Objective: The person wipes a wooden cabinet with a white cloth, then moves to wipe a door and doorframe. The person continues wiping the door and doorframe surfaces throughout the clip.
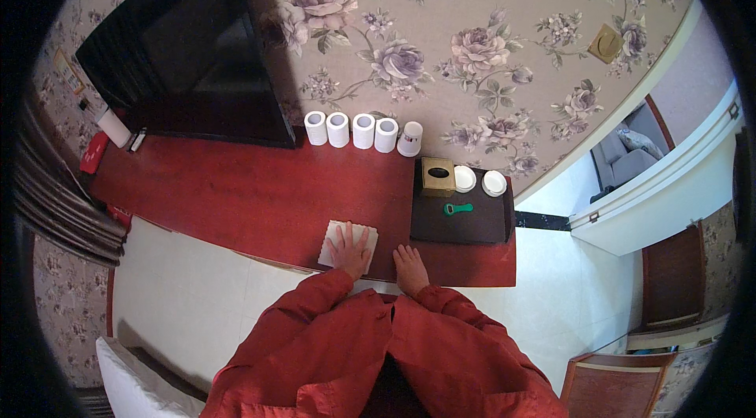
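My left hand (350,251) lies flat with fingers spread on a folded pale cloth (327,248). The cloth rests near the front edge of a red-brown wooden table (236,182). My right hand (411,268) rests palm down at the same edge, right of the cloth, with nothing visible in it. Just beyond it sits a dark tray (431,226). In the tray are a gold tissue box (437,185), a white round dish (465,179), a second white dish (494,183) and a small green object (458,209) with a dark window.
Several white paper rolls (363,131) and a white cup (410,139), apparently upside down, line the wall. A large television (183,52) occupies the table's left rear. Beside it stands a white cylinder (113,129). An open white door (661,205) is at right; white bedding (133,379) lies lower left.
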Demonstrator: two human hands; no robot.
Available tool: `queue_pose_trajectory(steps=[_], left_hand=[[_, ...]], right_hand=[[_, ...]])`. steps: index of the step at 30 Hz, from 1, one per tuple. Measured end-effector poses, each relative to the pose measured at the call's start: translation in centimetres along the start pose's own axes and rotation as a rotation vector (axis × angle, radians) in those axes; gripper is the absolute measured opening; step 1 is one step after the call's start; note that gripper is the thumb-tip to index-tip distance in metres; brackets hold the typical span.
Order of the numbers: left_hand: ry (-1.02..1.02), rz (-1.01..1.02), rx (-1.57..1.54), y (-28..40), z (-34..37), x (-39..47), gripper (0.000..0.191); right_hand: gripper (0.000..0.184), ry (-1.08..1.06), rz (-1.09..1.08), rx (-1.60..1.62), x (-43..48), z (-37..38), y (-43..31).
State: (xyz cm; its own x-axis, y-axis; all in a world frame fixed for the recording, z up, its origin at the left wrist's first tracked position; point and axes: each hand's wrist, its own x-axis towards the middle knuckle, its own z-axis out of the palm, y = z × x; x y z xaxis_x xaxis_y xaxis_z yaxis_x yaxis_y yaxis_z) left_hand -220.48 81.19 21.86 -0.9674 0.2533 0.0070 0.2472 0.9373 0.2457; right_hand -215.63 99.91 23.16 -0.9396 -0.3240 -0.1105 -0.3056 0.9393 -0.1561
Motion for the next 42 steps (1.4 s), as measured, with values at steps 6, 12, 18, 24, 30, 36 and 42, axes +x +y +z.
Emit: queue_pose_trajectory(steps=[6, 12, 18, 24, 30, 36, 42], left_hand=[[-0.007, 0.008, -0.048, 0.1, -0.5, -0.1, 0.059], [-0.020, -0.006, -0.020, 0.0, -0.1, 0.0, 0.057], [-0.040, -0.014, -0.022, 0.0, 0.1, 0.1, 0.058], [-0.056, -0.017, 0.008, 0.3, -0.8, 0.1, 0.059], [-0.052, -0.043, -0.067, -1.4, 2.4, 0.8, 0.057], [0.077, 0.006, -0.822, -4.9, 2.5, 2.9, 0.056], [0.058, -0.324, -1.371, -5.2, -4.6, 1.1, 0.060]], right_hand=[[0.050, 0.058, -0.006, 0.028, -0.1, 0.1, -0.1], [0.051, 0.096, -0.012, 0.001, -0.2, 0.9, 0.1], [0.051, 0.088, -0.009, 0.001, -0.1, 1.1, 0.1], [0.048, 0.061, 0.016, 0.046, -0.2, 0.7, 0.0], [0.047, 0.023, 0.011, 0.029, 0.2, -0.9, -0.4], [0.044, 0.070, 0.021, 0.270, 4.1, -3.1, -2.3], [0.055, 0.275, -0.261, 0.284, 8.2, -1.8, -7.8]])
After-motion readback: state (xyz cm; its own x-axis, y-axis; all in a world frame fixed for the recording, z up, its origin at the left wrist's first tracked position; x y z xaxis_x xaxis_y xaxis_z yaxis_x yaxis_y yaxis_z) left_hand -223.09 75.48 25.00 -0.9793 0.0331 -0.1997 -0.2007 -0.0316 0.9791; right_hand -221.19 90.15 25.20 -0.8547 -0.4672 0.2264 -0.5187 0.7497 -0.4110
